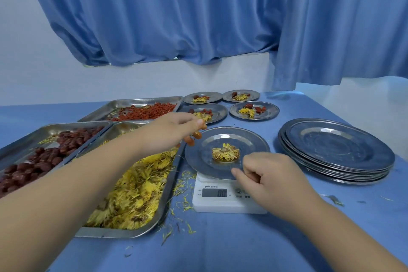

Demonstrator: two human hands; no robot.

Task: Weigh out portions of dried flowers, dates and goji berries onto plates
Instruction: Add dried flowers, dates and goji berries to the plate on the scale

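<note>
A metal plate point(254, 141) rests on a white digital scale point(227, 202) whose display reads 0.0. One dried yellow flower point(225, 152) lies at the plate's middle. My left hand point(174, 131) hovers at the plate's left rim, and small orange-red goji berries point(193, 138) show under its curled fingers. My right hand point(269, 174) pinches the plate's near rim. Three steel trays stand on the left: goji berries point(145, 111), red dates point(44, 152), and dried yellow flowers point(134, 194).
Several filled small plates point(254, 111) sit behind the scale. A stack of empty metal plates point(337, 150) stands on the right. Loose yellow petals point(184, 185) litter the blue tablecloth beside the scale. A blue curtain hangs over the wall behind.
</note>
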